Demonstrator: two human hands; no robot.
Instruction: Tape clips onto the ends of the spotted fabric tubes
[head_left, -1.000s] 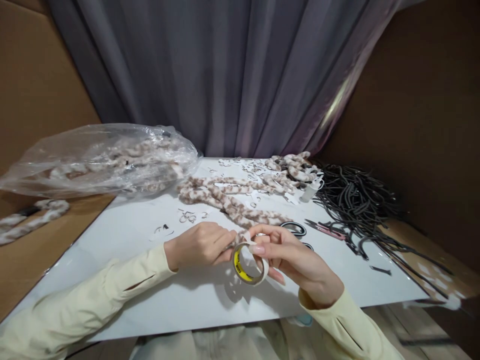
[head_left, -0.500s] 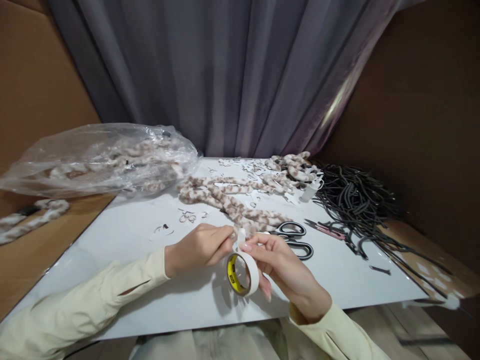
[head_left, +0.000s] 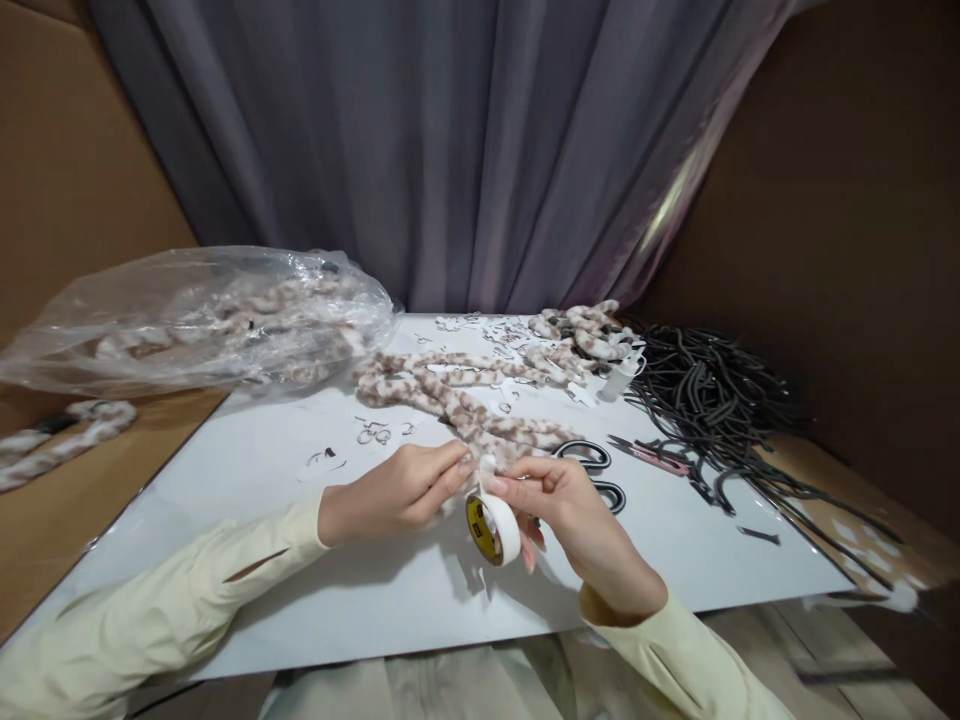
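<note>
My left hand [head_left: 409, 485] is closed, thumb and fingers pinching the end of a fluffy white-and-brown cord [head_left: 491, 447]; its grip partly hides that end. Close beside it, my right hand [head_left: 574, 515] holds a roll of white tape [head_left: 510, 535], its yellow-printed core tilted to the left. A short strip of tape stands up from the roll between both hands, at the cord end. More of the fluffy cord [head_left: 401, 385] lies in folds just beyond my hands. Black-handled scissors [head_left: 611, 497] lie behind my right hand, their blades hidden.
A clear plastic bag [head_left: 187, 310] of fluffy cords lies at the left back. Pink-handled snips [head_left: 656, 457] and a heap of black cords [head_left: 712, 395] are on the right. A small white bottle [head_left: 616, 382] stands near the back, with metal rings [head_left: 373, 432] left of centre.
The tape roll has moved slightly up and right and turned. My right hand has come closer to the cord end, and my left hand has shifted a little.
</note>
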